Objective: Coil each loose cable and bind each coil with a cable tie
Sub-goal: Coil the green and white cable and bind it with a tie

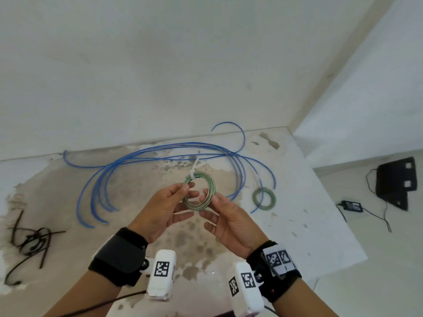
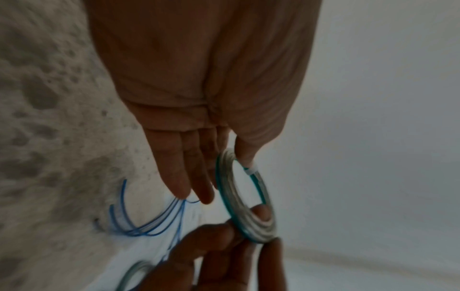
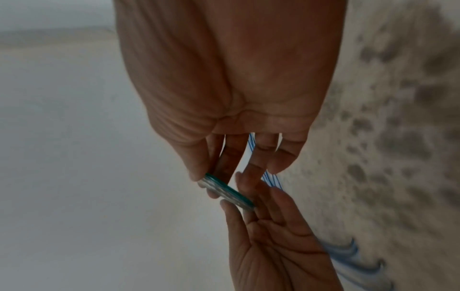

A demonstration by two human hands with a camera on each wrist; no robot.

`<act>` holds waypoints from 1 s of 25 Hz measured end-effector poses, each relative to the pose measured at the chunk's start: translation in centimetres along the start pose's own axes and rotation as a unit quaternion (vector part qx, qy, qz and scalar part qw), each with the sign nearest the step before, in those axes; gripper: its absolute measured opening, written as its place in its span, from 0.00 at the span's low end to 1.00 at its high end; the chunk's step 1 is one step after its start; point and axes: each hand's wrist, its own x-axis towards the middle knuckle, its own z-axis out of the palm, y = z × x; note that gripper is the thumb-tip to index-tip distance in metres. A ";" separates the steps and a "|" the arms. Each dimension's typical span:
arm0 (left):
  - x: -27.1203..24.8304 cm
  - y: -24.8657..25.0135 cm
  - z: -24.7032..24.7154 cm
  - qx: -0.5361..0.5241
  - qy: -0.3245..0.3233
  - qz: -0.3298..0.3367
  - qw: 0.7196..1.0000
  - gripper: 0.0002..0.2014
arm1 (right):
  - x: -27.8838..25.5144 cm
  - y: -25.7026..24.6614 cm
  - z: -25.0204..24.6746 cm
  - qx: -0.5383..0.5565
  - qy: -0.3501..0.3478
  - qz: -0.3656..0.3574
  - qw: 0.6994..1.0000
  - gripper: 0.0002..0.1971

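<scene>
Only the head view shows a second green coil (image 1: 264, 199) lying flat.

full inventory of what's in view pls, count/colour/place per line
held coil: 1, green and pale, pinched between both hands above the table
cable tie: 1, white, around the held coil's top left, tail sticking up
second coil: 1, green, lying on the table to the right
blue cable: loose loops, blue, spread across the table's far side; strand count unclear
dark cables: tangle, black or brown, table's left edge
table: 1, white with worn stained patches
black box: 1, on the floor at right
power adapter: 1, black, on the floor, lead attached
left hand: pinches the coil's left side
right hand: pinches the coil's right side
</scene>
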 end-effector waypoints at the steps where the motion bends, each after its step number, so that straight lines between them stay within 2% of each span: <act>1: 0.6 -0.9 1.3 0.037 0.010 -0.010 0.999 0.12 | -0.6 -0.6 -1.5 -0.027 0.015 -0.003 0.999 0.14; 3: 2.1 -3.5 4.2 0.115 0.026 -0.042 0.992 0.13 | -2.1 -1.7 -5.6 -0.153 0.065 -0.009 0.986 0.12; 5: 3.8 -6.9 6.6 0.201 0.024 -0.085 0.976 0.12 | -3.1 -2.5 -10.4 -0.341 0.136 -0.020 0.930 0.09; 7: 5.8 -10.6 8.9 0.270 0.006 -0.111 0.956 0.10 | -3.4 -3.2 -15.6 -0.494 0.203 -0.049 0.844 0.09; 9: 7.5 -13.7 11.0 0.339 -0.009 -0.111 0.934 0.10 | -3.0 -3.9 -19.9 -0.602 0.238 -0.082 0.758 0.11; 12: 8.9 -16.8 12.6 0.471 -0.010 -0.087 0.878 0.09 | -1.1 -5.1 -23.7 -0.742 0.233 -0.101 0.620 0.10; 13: 8.9 -17.2 12.7 0.477 0.003 -0.091 0.874 0.08 | -0.3 -5.2 -24.4 -0.777 0.224 -0.098 0.580 0.10; 14: 8.6 -17.5 12.4 0.469 0.018 -0.098 0.878 0.07 | 0.5 -5.0 -24.9 -0.800 0.214 -0.093 0.552 0.11; 16: 7.6 -17.7 11.7 0.456 0.046 -0.107 0.882 0.07 | 1.5 -3.9 -25.8 -0.815 0.194 -0.088 0.538 0.11; 19: 6.5 -17.2 10.5 0.477 0.049 -0.098 0.872 0.08 | 2.0 -2.6 -27.1 -0.810 0.192 -0.091 0.546 0.16; 22: 7.9 -16.9 12.2 0.513 0.043 -0.039 0.856 0.09 | 2.2 -2.6 -27.7 -0.813 0.192 -0.093 0.542 0.18; 25: 11.3 -17.8 15.8 0.519 0.073 0.024 0.851 0.14 | 2.5 -2.9 -27.8 -0.814 0.188 -0.091 0.542 0.18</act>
